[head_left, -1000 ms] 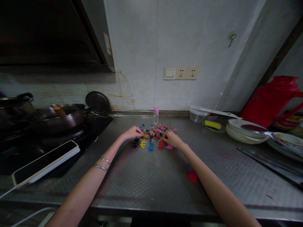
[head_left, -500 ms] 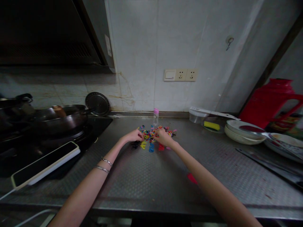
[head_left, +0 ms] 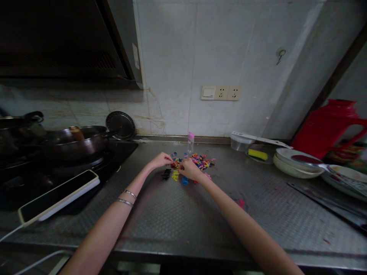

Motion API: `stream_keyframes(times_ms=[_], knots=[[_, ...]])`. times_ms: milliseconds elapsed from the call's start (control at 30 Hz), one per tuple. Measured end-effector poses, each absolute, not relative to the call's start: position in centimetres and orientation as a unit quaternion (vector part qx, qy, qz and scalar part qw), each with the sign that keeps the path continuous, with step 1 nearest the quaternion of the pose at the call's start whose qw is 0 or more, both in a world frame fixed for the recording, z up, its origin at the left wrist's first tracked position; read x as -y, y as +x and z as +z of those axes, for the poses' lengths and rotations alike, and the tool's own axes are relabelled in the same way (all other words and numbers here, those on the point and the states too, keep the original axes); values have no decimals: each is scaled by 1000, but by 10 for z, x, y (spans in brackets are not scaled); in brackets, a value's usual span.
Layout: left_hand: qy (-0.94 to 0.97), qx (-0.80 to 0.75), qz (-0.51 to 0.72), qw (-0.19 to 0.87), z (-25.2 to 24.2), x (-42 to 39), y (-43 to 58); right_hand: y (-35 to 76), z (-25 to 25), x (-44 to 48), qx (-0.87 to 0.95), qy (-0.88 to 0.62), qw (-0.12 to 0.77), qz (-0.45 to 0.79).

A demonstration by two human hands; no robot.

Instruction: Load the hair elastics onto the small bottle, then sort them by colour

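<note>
A pile of small multicoloured bands lies on the metal counter. In front of it are small groups: black, yellow, blue and a pink one. My left hand is at the pile's left edge, fingers pinched; whatever lies between the fingertips is too small to name. My right hand reaches over the front of the pile above the yellow and blue groups, its fingers closed and their tips partly hidden. Behind the pile stands a clear bottle with a pink cap.
A phone and a pan are at the left by the stove. Bowls, a yellow sponge, a clear tub and a red flask stand at the right. A red item lies beside my right forearm.
My right hand has moved left and slightly down, uncovering more of the pile's right part. My left hand's fingers have lifted slightly, off the black group. The view has shifted a little.
</note>
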State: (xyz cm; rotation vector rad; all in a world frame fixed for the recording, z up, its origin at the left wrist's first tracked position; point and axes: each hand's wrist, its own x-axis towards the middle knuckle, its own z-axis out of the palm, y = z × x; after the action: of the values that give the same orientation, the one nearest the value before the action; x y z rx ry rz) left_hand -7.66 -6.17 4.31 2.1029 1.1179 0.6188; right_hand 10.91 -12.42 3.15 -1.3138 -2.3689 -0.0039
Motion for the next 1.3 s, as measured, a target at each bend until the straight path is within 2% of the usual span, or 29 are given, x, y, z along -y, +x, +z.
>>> stream_keyframes(times_ms=[167,400,667,1300], knots=[[812,-437,251,295,34,60,-70,130,37,124,860,-463,216,-2],[844,-432,227,223,35,71,-61,180,30,119,814,-536,221,-47],[856,-432,192,208,28,68,-59,195,19,123,803,-549,226,-49],[823,-492,255,125,32,68,-61,193,24,130,802,-554,205,-86]])
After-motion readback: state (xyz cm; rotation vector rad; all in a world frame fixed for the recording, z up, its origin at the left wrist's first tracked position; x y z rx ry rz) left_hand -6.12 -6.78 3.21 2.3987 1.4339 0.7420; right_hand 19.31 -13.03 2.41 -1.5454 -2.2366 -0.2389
